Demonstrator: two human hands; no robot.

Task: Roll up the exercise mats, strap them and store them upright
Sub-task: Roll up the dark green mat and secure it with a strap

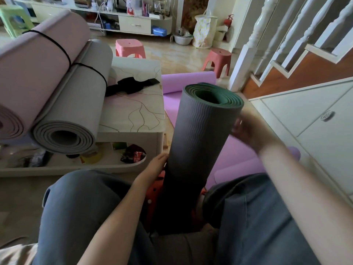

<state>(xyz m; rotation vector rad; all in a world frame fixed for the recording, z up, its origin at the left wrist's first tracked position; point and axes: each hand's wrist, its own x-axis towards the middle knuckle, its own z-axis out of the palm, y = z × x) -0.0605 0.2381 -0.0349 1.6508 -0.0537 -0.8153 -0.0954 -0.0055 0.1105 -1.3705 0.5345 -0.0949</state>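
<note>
The rolled dark grey mat stands nearly upright between the seated person's knees, its long axis running from 6 o'clock up to 12 o'clock and leaning slightly toward 1 o'clock. Its open end faces up toward the camera, showing the green inner spiral; its lower end is hidden between the legs, in front of something orange (too dark there to tell what).

The left hand lies against the mat's lower side at 9 o'clock, fingers fairly straight and touching the roll, the grip not closed round it. The right hand is at the mat's upper side at 3 o'clock, blurred; whether its grip is spread or closed on the mat I cannot tell.

Behind the roll, toward 12 o'clock, a purple mat lies on the floor, partly rolled at its far end, its flat part running down behind the grey roll.

At 9 to 10 o'clock a low worktop carries two rolled mats lying side by side, a pink mat and a light grey mat, each ringed by a black cord. Their long axes run from 7 o'clock to 1 o'clock, spiral ends toward the camera. A black strap lies on the worktop just beside the light grey roll.
</note>
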